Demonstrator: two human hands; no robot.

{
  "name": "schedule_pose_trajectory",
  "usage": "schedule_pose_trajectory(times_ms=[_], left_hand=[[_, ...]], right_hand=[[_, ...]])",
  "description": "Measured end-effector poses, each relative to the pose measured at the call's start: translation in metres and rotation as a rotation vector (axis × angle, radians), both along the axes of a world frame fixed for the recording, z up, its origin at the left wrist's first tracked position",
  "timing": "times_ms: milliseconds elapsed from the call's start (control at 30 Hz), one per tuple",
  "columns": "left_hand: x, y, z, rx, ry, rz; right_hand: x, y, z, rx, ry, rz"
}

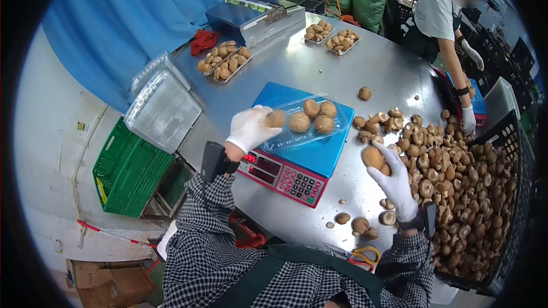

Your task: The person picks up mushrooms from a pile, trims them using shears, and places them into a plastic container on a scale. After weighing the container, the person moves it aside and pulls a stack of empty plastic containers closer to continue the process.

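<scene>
Brown round mushrooms (313,115) lie in a clear plastic tray (285,137) on the blue scale (319,157), where the left gloved hand (249,128) grips 1 at the tray's edge, while the right hand (394,179), beside the scale, clasps 2 more, apparently for weighing.

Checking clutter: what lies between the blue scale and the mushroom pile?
Head view: bare steel table for most of the gap between scale and pile, with one lone mushroom farther back.
</scene>
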State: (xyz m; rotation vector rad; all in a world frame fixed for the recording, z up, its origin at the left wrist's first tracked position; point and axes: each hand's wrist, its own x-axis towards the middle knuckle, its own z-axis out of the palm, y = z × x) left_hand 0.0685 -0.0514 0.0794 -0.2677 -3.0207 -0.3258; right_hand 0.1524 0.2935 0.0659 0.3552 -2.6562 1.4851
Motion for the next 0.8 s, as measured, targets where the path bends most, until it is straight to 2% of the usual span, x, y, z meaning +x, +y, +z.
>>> schedule_pose_trajectory(times_ms=[133,233,333,433,700,800], left_hand=[[-0.026,-0.008,-0.016,-0.025,0.058,-0.096],[-0.034,-0.01,-0.033,-0.026,0.089,-0.187],[-0.033,-0.013,-0.037,0.065,0.132,-0.244],[-0.034,-0.023,-0.044,0.194,0.141,-0.281],[-0.032,-0.032,-0.058,0.468,0.017,-0.312],[-0.024,-0.024,-0.067,0.474,0.114,-0.296]], right_hand=[[-0.041,-0.074,0.002,0.241,0.193,0.133],[-0.069,-0.116,0.001,0.408,0.2,0.261],[-0.094,-0.136,-0.008,0.525,0.332,0.365],[-0.107,-0.144,-0.017,0.654,0.274,0.415],[-0.101,-0.136,-0.039,0.586,0.443,0.319],[-0.095,-0.134,-0.046,0.544,0.445,0.292]])
